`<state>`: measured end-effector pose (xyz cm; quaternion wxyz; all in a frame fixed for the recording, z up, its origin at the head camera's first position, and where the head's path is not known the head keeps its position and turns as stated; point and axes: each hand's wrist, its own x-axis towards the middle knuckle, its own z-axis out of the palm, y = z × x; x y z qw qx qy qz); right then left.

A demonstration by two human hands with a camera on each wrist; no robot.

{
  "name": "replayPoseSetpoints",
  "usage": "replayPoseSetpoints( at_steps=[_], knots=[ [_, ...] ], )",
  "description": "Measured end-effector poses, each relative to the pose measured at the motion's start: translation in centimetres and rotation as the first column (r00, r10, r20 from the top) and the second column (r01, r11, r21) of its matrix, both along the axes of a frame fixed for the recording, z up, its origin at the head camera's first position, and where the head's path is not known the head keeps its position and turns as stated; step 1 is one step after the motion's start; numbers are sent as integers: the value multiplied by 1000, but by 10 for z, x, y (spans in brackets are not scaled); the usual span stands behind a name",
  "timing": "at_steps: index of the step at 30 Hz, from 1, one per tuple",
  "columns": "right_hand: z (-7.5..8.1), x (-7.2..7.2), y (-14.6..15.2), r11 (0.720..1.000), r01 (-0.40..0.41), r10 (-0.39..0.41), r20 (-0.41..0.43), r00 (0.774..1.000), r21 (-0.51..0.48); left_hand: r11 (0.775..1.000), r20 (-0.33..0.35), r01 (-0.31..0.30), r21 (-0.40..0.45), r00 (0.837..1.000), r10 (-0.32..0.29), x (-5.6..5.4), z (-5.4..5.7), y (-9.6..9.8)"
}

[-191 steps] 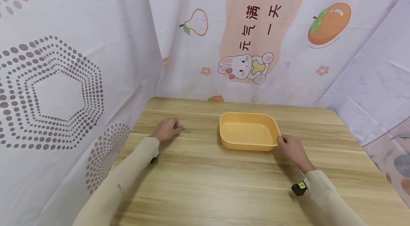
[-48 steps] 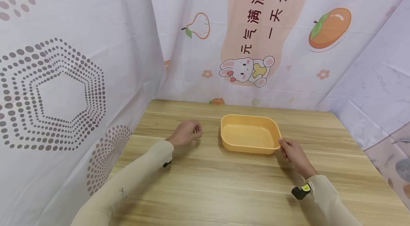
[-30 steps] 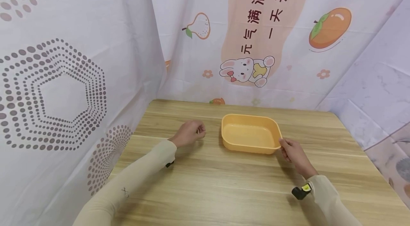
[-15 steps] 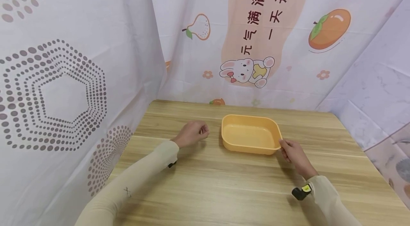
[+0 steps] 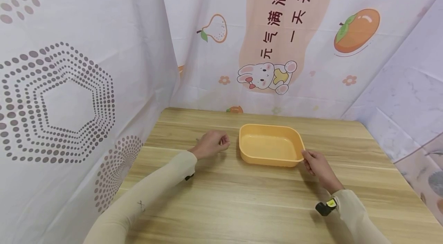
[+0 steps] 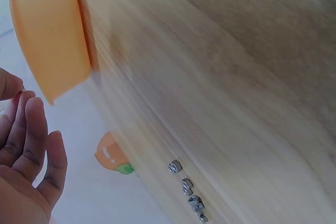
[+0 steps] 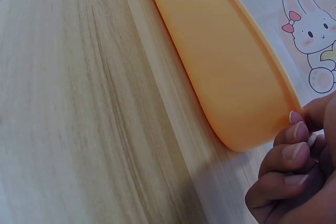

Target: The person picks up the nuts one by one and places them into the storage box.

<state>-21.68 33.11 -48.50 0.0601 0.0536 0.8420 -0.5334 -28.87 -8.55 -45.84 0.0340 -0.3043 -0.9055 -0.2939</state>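
Note:
A yellow-orange rectangular tray (image 5: 270, 161) stands on the wooden table. At its near right corner my right hand (image 5: 316, 167) pinches the rim between thumb and forefinger, as the right wrist view also shows. Just left of the tray, above the table, is my left hand (image 5: 212, 145), apart from the tray wall. Thumb and forefinger tips (image 6: 18, 90) meet in the left wrist view; whether something tiny sits between them is hidden. Several small metal nuts (image 6: 195, 203) lie in a row on the table, mostly behind the left hand in the head view.
The wooden table (image 5: 242, 205) ends at a printed cloth (image 5: 207, 82) at the back. Another dotted cloth (image 5: 138, 63) hangs along the left side, close to the left forearm. A small black device (image 5: 325, 208) is strapped at the right wrist.
My left hand has left the nuts at the left and moved right, slowly closing on the tray over the last second. The right hand keeps its hold on the rim, and the tray stays put.

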Motion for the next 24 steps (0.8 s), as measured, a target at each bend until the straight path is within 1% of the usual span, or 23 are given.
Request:
replayPoseSetpoints(
  at_steps=[7,15,24],
  knots=[
    [-2,-2,0,1000,2,-2,16,1000,-8,999,-16,34,1,999,-34,0,2,5],
    [-4,-3,3,1000,-3,4,30,1000,-12,998,-12,66,12,998,-66,-4,-3,9],
    [0,0,-1,1000,5,-5,-3,1000,-4,998,-10,68,2,998,-68,-4,-5,15]
  ],
)
